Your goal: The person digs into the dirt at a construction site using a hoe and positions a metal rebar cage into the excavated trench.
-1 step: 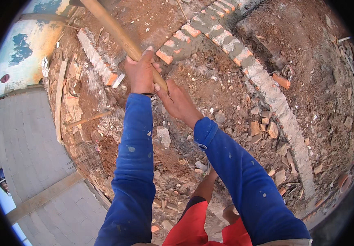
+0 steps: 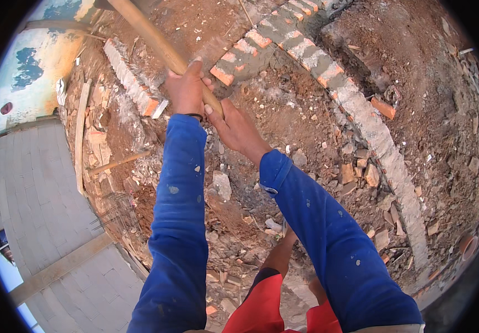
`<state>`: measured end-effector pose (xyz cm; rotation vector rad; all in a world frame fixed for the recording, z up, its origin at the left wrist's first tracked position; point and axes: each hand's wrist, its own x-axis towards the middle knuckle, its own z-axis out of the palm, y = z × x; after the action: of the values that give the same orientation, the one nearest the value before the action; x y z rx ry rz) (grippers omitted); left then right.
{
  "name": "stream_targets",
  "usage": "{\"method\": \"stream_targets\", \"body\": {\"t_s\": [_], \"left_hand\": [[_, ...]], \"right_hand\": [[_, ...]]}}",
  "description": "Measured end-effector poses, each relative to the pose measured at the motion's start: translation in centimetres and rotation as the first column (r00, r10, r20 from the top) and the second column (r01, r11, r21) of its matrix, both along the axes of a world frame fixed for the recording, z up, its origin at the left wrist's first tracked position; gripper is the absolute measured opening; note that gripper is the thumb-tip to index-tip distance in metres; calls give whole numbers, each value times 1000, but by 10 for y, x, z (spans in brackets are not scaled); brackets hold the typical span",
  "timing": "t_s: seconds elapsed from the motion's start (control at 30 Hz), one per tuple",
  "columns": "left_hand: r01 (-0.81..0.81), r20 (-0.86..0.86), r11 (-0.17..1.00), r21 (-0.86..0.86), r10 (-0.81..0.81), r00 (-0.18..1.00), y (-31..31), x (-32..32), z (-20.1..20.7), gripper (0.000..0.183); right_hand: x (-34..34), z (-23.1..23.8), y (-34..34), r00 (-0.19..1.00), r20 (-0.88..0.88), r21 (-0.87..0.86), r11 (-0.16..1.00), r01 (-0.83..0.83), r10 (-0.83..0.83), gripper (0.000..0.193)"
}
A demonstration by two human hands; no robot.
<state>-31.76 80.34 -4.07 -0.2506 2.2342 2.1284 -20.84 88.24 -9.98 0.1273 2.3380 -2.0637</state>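
Observation:
Both my hands are wrapped around the thick wooden handle (image 2: 153, 40) of a long tool, which slants up toward the far left. Only a bit of its dark head (image 2: 104, 4) shows at the top edge, so its kind is not plain. My left hand (image 2: 185, 93) grips farther up the handle. Close behind it, my right hand (image 2: 240, 132) holds the near end, thumb laid along the wood. Beneath the handle is reddish soil (image 2: 250, 105) strewn with rubble.
A low mortar-topped brick wall (image 2: 381, 136) runs down the right, joining a short brick branch (image 2: 245, 49). Another brick strip (image 2: 125, 75) lies far left, near a plank (image 2: 81, 136). Grey paving (image 2: 42, 194) borders the left. A loose brick (image 2: 382, 107) rests beyond the wall.
My hands and the handle's near end have shifted slightly up and left. Both hands keep their grip.

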Motion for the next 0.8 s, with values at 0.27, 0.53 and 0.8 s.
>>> {"method": "stream_targets", "body": {"t_s": [0.27,0.53,0.8], "left_hand": [[0,694,974,-225,160,702,5,81,-290,14],[-106,643,969,-223,228,732,54,127,-289,14],[-133,738,956,-260,286,611,113,233,-221,16]], "right_hand": [[104,-187,5,813,580,15,997,-81,58,65],[166,-183,56,839,543,131,989,-63,-19,69],[259,-115,123,809,586,47,995,-83,40,65]]}}
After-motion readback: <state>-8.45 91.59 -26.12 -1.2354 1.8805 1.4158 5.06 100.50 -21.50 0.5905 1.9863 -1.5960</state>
